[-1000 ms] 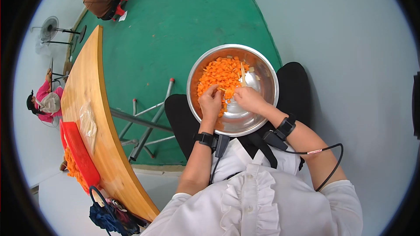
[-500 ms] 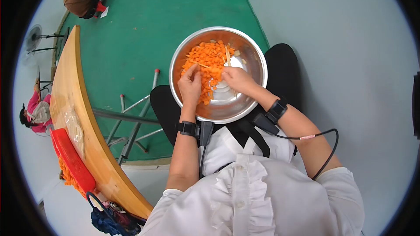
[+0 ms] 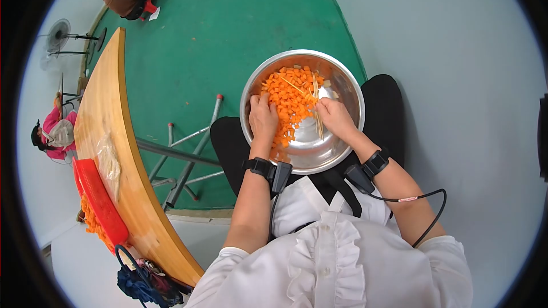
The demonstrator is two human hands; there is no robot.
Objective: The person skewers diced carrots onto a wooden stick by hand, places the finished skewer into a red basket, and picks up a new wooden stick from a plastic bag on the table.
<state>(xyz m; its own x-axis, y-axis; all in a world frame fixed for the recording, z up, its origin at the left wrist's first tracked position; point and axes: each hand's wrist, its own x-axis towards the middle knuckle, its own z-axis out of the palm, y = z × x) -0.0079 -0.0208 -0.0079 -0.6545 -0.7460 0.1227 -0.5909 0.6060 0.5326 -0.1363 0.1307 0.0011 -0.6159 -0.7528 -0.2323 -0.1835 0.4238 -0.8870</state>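
A steel bowl (image 3: 349,82) rests on the lap and holds many diced orange pieces (image 3: 290,98), which look like carrot. Inside its left side, my left hand (image 3: 264,118) has its fingertips curled down among the pieces; what they hold, if anything, is hidden. Over the bowl's right half, my right hand (image 3: 337,117) pinches something at its fingertips, beside an orange piece and several thin wooden sticks (image 3: 317,121). One more stick (image 3: 293,84) lies slanted on top of the pieces. A few pale pieces lie near the bowl's far right.
A wooden table (image 3: 108,102) stands at the left with a clear plastic bag (image 3: 108,162), a red basket (image 3: 98,197) and a dark blue bag (image 3: 140,282). Metal legs (image 3: 191,159) reach toward the bowl. Two people and a fan (image 3: 59,35) are farther off.
The whole view has shifted, so the bowl appears lower and to the right. My left hand has gone down into the pieces at the left. The stick near it now lies apart from its fingers.
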